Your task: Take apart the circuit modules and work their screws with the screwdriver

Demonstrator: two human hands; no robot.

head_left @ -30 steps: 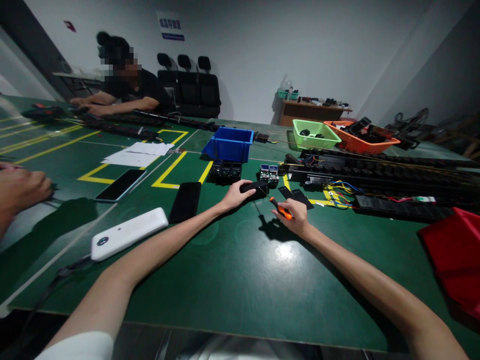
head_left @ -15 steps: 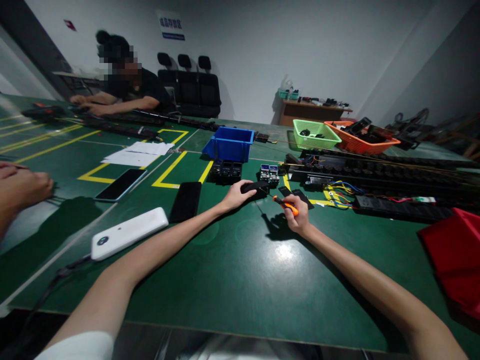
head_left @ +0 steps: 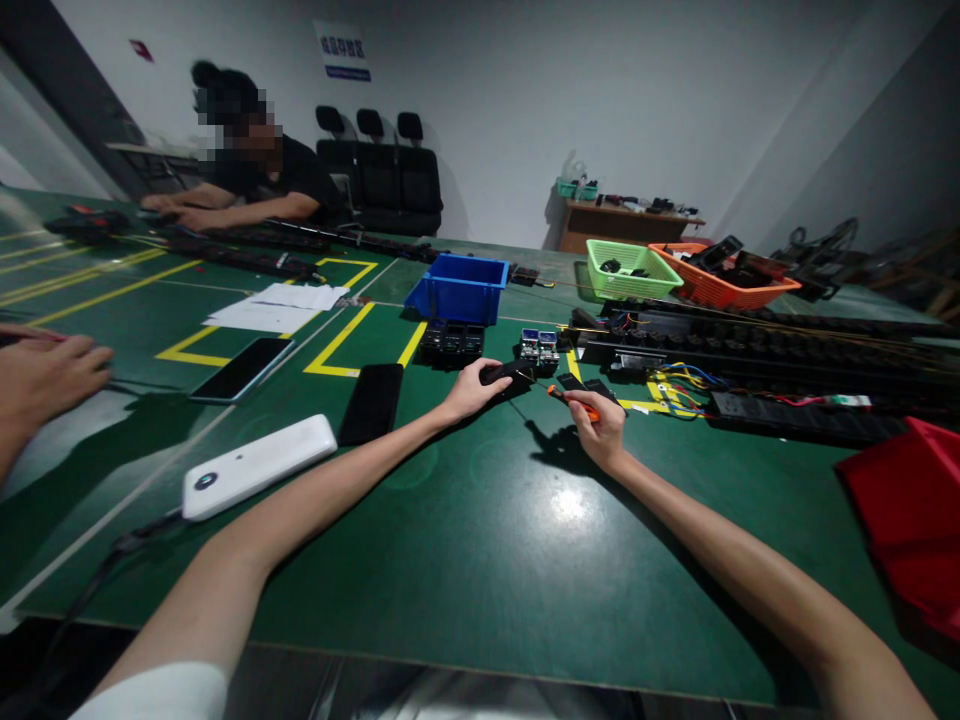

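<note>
My left hand (head_left: pixel 471 389) rests on the green table (head_left: pixel 465 520), fingers closed round a small black part (head_left: pixel 507 374). My right hand (head_left: pixel 598 428) grips an orange-handled screwdriver (head_left: pixel 571 401) whose thin tip points left at that black part. Flat black covers (head_left: pixel 586 386) lie just behind the screwdriver. Two small connector blocks with blue tops (head_left: pixel 539 346) stand beyond the part.
A black phone (head_left: pixel 370 402), a second phone (head_left: pixel 240 369) and a white power bank (head_left: pixel 258 466) lie at left. Blue bin (head_left: pixel 459 289), green basket (head_left: pixel 630 269), orange basket (head_left: pixel 721 282), black power strips with wires (head_left: pixel 765 350), red cloth (head_left: pixel 911 510). Another person's hand (head_left: pixel 45 372) at far left; a seated person (head_left: pixel 247 180) behind.
My right hand has moved up and a little right, bringing the screwdriver's tip to the black part. The other person's hand at left has shifted slightly and opened its fingers.
</note>
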